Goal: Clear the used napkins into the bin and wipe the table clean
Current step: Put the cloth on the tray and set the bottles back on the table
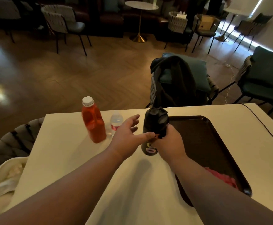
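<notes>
My right hand grips a black flask and holds it tilted just above the white table, at the left edge of a dark brown tray. My left hand is open beside the flask, thumb touching its lower part. A pink cloth lies at the near end of the tray, partly hidden by my right forearm. The white bin at the lower left, beside the table, holds crumpled white napkins.
An orange juice bottle with a white cap and a small clear water bottle stand at the table's far left. A chair with a dark jacket stands behind the table. A black cable crosses the right side.
</notes>
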The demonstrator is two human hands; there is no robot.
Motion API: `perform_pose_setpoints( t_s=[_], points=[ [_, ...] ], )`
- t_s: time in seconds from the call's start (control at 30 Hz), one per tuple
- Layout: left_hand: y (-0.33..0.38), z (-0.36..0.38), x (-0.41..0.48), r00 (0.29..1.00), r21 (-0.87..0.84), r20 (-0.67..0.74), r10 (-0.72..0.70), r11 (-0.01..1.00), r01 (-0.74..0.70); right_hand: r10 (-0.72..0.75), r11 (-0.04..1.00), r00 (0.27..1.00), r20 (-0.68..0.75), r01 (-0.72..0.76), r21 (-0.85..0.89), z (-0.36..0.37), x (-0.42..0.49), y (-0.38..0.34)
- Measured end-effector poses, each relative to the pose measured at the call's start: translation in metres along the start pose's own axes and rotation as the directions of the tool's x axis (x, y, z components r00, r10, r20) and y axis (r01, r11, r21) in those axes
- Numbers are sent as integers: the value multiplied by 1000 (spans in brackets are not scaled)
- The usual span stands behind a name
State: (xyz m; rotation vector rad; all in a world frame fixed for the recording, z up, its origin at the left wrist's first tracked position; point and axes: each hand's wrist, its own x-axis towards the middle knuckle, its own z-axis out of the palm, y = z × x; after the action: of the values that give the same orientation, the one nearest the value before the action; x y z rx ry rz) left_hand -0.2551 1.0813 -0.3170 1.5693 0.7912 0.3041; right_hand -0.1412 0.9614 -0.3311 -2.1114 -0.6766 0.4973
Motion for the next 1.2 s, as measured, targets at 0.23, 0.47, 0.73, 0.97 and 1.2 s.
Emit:
perform_pose_setpoints(
  t_s=[0.23,0.47,0.73,0.97,1.2],
  points=[
    [-27,-53,-36,992,-27,-118,-39,999,36,-65,998,988,142,65,3,79,-44,-30],
    [-59,-124,-75,945,3,-311,-96,995,102,-118,990,946,303,88,111,151,-65,-67],
    [-87,-180,-84,895,1,-437,-93,995,104,-150,987,918,367,120,105,208,-65,-81],
    [-93,-196,-60,889,20,-447,-101,992,123,-106,994,934,343,100,35,207,-61,-62],
    [-82,-206,-13,862,26,-488,-135,985,170,-19,999,943,333,29,-24,201,-49,-46]
  ],
)
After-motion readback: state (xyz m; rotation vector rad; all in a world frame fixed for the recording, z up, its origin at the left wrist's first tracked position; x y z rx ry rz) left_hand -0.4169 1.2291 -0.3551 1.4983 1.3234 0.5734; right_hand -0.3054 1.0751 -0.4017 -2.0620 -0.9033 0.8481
